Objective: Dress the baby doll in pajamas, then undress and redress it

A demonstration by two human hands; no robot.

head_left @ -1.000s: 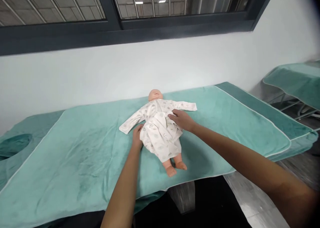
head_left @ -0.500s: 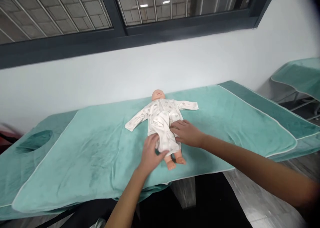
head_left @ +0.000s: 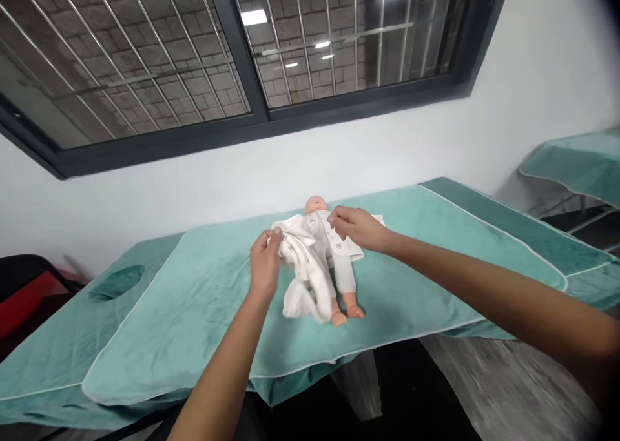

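A baby doll (head_left: 316, 204) lies on its back on a teal towel (head_left: 194, 312) over a padded table, bare feet toward me. It wears a white printed garment (head_left: 310, 279). My left hand (head_left: 265, 261) is closed on the garment's left flap and holds it lifted and bunched over the doll's left side. My right hand (head_left: 357, 226) pinches the other flap at the doll's chest. The doll's right arm and sleeve are hidden behind my right hand.
The table has a face hole (head_left: 116, 281) at its left end. A second teal-covered table (head_left: 576, 163) stands at the far right. A white wall and a barred window (head_left: 232, 60) are behind. A red and black object (head_left: 24, 292) sits at the left.
Both hands moved up from the doll's hips to its chest. The left hand gathered and lifted the left flap, opening the garment. The camera tilted up.
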